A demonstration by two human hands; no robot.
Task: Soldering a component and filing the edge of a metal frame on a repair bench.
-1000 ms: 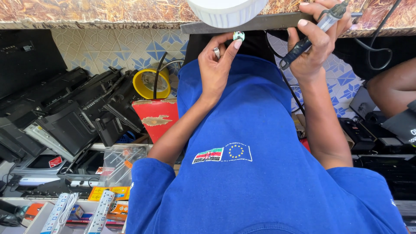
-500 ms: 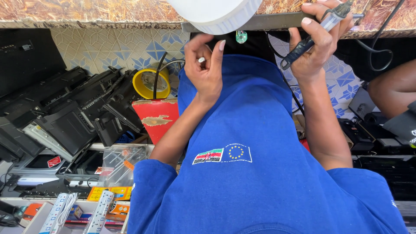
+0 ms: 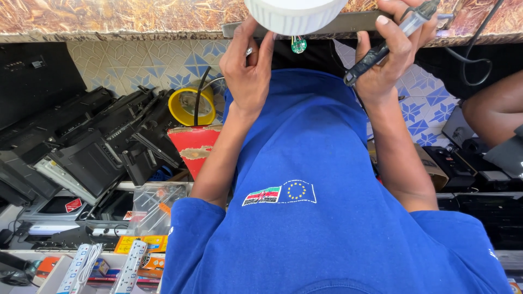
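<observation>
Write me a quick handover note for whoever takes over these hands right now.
Left hand: fingers pinched on a small metal part, just below the white ribbed lamp housing.
Right hand: gripping the soldering iron, tip up toward the counter edge.
Small green circuit board hangs on thin wires under the housing.
Done: board is out of the housing and exposed.
Left: no joint is being touched by the iron; board not back inside.

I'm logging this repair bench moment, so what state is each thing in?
Left hand: pinching a small metal part beside the white housing.
Right hand: gripping the soldering iron.
Soldering iron: held aslant, off the work.
White housing: on the counter edge.
Green circuit board: dangling on wires.
Yellow roll: lying untouched.
</observation>
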